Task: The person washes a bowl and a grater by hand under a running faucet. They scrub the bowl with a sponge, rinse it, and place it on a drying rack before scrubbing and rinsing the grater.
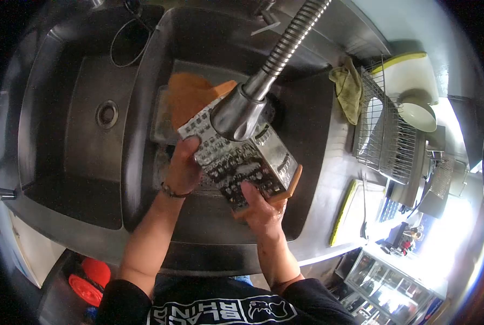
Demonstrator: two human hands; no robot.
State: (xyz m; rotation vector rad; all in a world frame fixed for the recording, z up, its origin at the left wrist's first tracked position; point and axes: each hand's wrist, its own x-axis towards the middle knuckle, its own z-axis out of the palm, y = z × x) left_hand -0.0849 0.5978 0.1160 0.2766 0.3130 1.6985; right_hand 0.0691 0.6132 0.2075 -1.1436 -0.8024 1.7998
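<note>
Fingers of the left hand (184,169) are closed on one long edge of a metal grater (234,162); the thumb is laid along that edge, and the other fingertips are hidden behind the metal. By the right hand (265,214) the lower end is gripped: thumb pressed on the perforated face, fingers curled underneath beside the orange rim.

Head view: the grater is held tilted over the right basin (308,135) of a double sink. Its orange-trimmed ends are seen at top and bottom, and its surface appears wet. Part of the upper face is covered by a spray nozzle (235,116), hung from a coiled metal hose (291,49); contact between nozzle and grater cannot be judged. Beyond the upper end, an orange shape (188,97) is blurred and cannot be identified. A dark band (171,190) is worn on the left wrist.

In the left basin (79,157) a round drain (107,114) is exposed. To the right of the sink, a green cloth (346,92) is hung beside a wire dish rack (384,135).
</note>
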